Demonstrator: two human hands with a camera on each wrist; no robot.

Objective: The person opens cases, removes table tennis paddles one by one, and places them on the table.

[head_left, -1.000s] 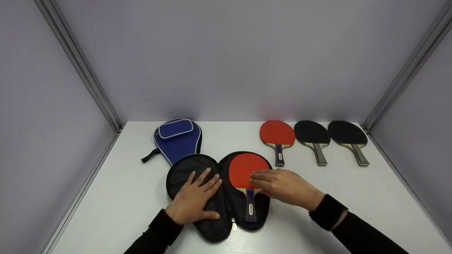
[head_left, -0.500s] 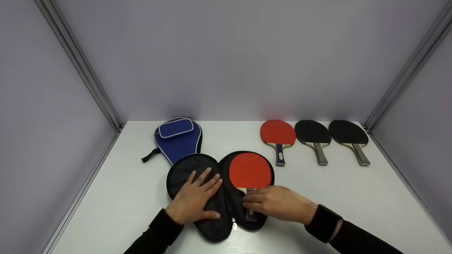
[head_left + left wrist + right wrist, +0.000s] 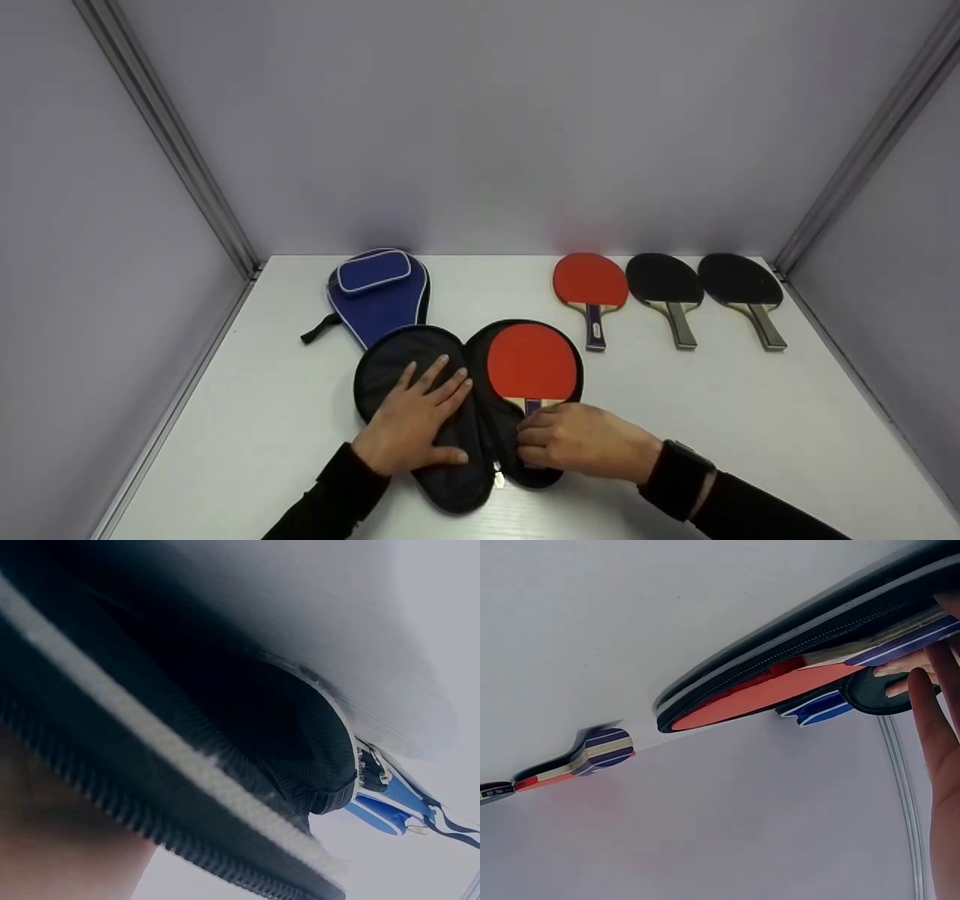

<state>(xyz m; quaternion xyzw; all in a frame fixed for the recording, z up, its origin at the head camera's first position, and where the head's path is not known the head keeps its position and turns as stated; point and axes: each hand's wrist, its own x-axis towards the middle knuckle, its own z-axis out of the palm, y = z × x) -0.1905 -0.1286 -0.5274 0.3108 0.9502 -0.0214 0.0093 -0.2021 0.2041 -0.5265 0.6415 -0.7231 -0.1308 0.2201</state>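
A black zip-up paddle case (image 3: 397,360) lies unfolded like a book on the table. My left hand (image 3: 409,427) rests on its left half, palm down with fingers spread. In the left wrist view, the zipper edge of the case (image 3: 180,765) fills much of the picture. A red table tennis paddle (image 3: 531,360) lies in the right half, handle toward me. My right hand (image 3: 581,442) holds its purple handle, covering most of it in the head view. From the right wrist, the fingers (image 3: 930,720) and thumb show on opposite sides of the handle (image 3: 907,645).
Behind the case's left half lies a blue paddle case (image 3: 382,300) with white piping and a black strap. Along the back right are another red paddle (image 3: 590,279), a black paddle (image 3: 664,279) and a second black paddle (image 3: 740,279). Grey panels stand around the white table (image 3: 262,420).
My right hand has moved from the red blade's right edge down toward me onto the handle. The left hand stays on the case, and the paddle has barely shifted.
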